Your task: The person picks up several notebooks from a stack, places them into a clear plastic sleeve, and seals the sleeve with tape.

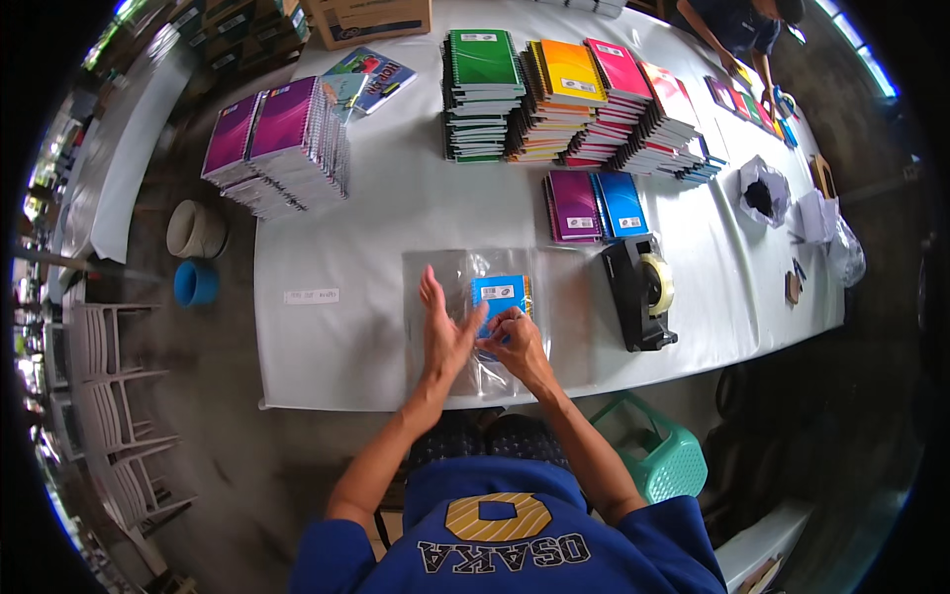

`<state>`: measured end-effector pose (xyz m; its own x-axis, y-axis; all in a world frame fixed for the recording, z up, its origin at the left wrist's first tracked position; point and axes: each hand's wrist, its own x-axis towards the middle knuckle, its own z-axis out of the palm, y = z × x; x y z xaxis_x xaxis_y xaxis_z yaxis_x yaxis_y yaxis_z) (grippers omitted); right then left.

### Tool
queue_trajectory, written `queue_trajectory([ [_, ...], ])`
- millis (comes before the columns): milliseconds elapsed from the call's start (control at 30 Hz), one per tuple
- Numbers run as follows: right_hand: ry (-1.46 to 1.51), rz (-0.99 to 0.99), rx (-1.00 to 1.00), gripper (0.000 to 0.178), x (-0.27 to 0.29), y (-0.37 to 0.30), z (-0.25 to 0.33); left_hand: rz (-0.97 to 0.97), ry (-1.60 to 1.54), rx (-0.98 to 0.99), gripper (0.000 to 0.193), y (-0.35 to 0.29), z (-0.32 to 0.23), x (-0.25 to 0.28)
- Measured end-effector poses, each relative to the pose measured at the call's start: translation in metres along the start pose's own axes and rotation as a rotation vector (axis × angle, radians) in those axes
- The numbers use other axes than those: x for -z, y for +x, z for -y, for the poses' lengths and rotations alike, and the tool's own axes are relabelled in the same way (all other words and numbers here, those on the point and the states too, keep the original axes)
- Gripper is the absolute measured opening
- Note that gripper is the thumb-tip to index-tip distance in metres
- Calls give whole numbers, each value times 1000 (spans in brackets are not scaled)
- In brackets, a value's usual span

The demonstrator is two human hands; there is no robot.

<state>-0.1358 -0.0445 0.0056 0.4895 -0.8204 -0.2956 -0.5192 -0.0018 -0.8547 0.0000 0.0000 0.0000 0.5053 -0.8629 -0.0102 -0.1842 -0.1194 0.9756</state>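
A small blue spiral notebook (510,284) with a white label lies in front of me, at the near side of the table, with clear plastic sheeting (485,379) around and under it. My left hand (447,337) hovers at the notebook's left edge, its fingers stretched out and holding nothing. Over the lower right part of the notebook, my right hand (519,344) has its fingers pinched together. Whatever is between those fingertips is too small to make out. An orange-yellow edge shows at the notebook's right side.
A black tape dispenser (625,297) stands to the right. Purple (572,206) and blue notebooks (621,205) lie behind it. Stacks of green (483,59), yellow (571,71), pink and red notebooks rise farther back; purple stacks (287,119) stand left. Another person (737,25) works at far right.
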Motion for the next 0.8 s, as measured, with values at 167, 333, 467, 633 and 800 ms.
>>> queue_trajectory([
  [167, -143, -121, 81, 19, -1, 7, -2, 78, -183, 246, 80, -11, 26, 4],
  [333, -13, -99, 12, 20, 1, 2, -6, -189, 254, 171, 73, -11, 14, 40],
  [467, 26, -91, -87, 21, 0, 2, 0, 21, 415, -180, 81, -18, -19, 30],
  [633, -63, -26, 79, 19, 6, 2, -1, -50, 961, -195, 80, 50, 31, 26],
  [800, 22, 29, 27, 19, 16, 3, -10, 222, 855, -477, 87, 82, -12, 42],
])
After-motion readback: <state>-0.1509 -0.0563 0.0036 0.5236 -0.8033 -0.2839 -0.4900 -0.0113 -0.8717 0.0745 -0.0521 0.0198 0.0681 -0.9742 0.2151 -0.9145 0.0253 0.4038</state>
